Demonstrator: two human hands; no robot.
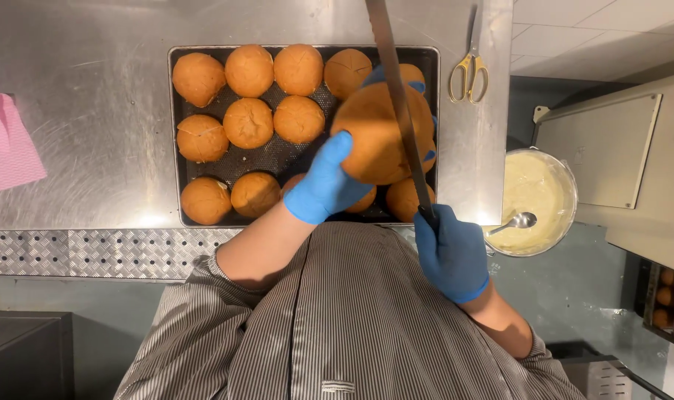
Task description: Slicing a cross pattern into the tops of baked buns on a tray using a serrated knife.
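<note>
Head view: left hand (329, 185), blue glove, clamped around a round bun (377, 137), holding it up over the right part of the dark baking tray (175, 133), frame centre. Right hand (451, 255), also gloved, closed on the handle of a long serrated knife (396, 96); blade runs up across the bun. More buns (249, 122) on tray. Scissors (468, 70) upper right, bowl of cream (537, 200) with spoon (516, 222) at right, pink cloth (7, 144) far left.
</note>
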